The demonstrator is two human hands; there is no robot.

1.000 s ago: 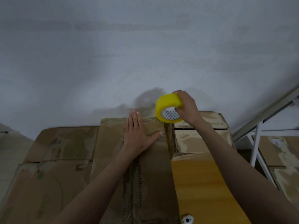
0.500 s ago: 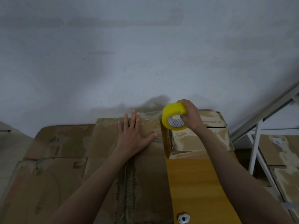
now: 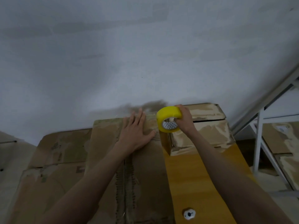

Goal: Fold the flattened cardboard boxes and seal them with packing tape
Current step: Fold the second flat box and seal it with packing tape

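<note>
A folded cardboard box (image 3: 142,167) stands in front of me, its top seam running toward the wall. My left hand (image 3: 135,130) lies flat with straight fingers on the far end of the box top. My right hand (image 3: 184,119) grips a yellow roll of packing tape (image 3: 168,118) just past the box's far right corner, thumb through the core. A smaller taped cardboard box (image 3: 208,126) sits behind the roll on a yellow wooden board (image 3: 191,178).
Flattened cardboard sheets (image 3: 56,157) lie to the left on the floor. A white metal frame (image 3: 258,143) and more cardboard (image 3: 284,139) stand at the right. A small white knob (image 3: 189,214) sits on the board near me. A grey wall rises behind.
The right hand brought the tape roll down to the far edge of the box. The left hand stayed flat on the box top, sliding slightly toward the wall.
</note>
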